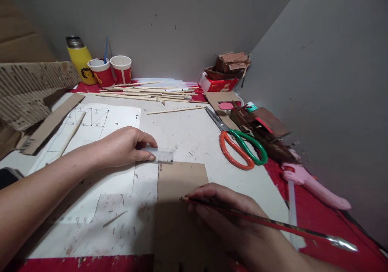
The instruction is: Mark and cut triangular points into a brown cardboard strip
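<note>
My left hand (133, 144) pinches a clear ruler (164, 155) between thumb and fingers, at the top edge of a brown cardboard piece (182, 183). Over the right side of that cardboard is my right hand (224, 215), its fingers closed round a dark red pencil (266, 220) whose tip points left above the cardboard. Under my left forearm lies a white paper sheet (121, 120) with a drawn frame of lines and triangles. Scissors (224, 127) with orange and green handles lie to the right of the cardboard, blades toward the back.
Thin wooden sticks (145, 94) lie in a pile at the back, near two paper cups (121, 70) and a yellow bottle (79, 62). A pink glue gun (315, 187) lies on the right. Cardboard strips (50, 124) are at the left.
</note>
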The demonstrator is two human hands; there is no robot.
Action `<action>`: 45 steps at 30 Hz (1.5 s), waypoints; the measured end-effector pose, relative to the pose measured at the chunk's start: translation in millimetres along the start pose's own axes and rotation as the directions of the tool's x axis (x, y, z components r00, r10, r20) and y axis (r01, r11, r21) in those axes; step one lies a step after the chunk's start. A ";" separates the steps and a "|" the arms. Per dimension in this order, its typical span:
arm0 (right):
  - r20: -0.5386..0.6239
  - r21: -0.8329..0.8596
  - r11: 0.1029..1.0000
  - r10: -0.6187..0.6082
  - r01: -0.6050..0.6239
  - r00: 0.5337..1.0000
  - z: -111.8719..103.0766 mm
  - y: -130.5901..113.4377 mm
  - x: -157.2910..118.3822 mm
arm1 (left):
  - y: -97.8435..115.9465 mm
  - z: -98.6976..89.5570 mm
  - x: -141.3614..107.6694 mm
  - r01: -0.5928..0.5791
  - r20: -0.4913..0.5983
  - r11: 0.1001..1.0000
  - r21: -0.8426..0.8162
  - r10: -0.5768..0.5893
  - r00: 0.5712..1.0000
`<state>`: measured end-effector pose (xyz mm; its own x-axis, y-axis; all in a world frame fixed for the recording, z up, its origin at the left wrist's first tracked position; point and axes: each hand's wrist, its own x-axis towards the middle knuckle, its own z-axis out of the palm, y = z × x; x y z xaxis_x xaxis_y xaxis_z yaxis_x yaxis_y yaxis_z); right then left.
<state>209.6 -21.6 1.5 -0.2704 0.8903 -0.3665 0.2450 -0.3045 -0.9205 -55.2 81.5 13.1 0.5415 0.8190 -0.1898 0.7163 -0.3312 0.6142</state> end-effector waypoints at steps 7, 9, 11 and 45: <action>-0.021 -0.111 0.993 0.041 -0.043 0.999 -9.7 -21.2 -9.7 | -2.8 -0.3 0.8 -0.017 0.004 1.000 0.003 0.017 1.000; -0.012 -0.166 0.986 0.021 -0.023 1.000 -13.4 -26.8 -9.3 | -3.1 -0.5 0.7 -0.024 0.013 1.000 -0.013 0.024 1.000; -0.010 -0.204 0.979 -0.018 0.016 1.000 -15.9 -29.5 -6.5 | -2.9 -0.5 0.3 -0.029 0.023 0.999 -0.026 0.029 0.999; 0.002 -0.273 0.908 -0.331 0.319 0.944 2.9 8.6 58.3 | -4.9 2.6 0.9 -0.073 0.003 0.997 0.002 0.073 0.997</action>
<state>193.2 26.7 -28.2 -0.3378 0.9403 -0.0412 0.3900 0.1000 -0.9154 -57.1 82.6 7.8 0.5939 0.7910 -0.1470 0.6755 -0.3910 0.6251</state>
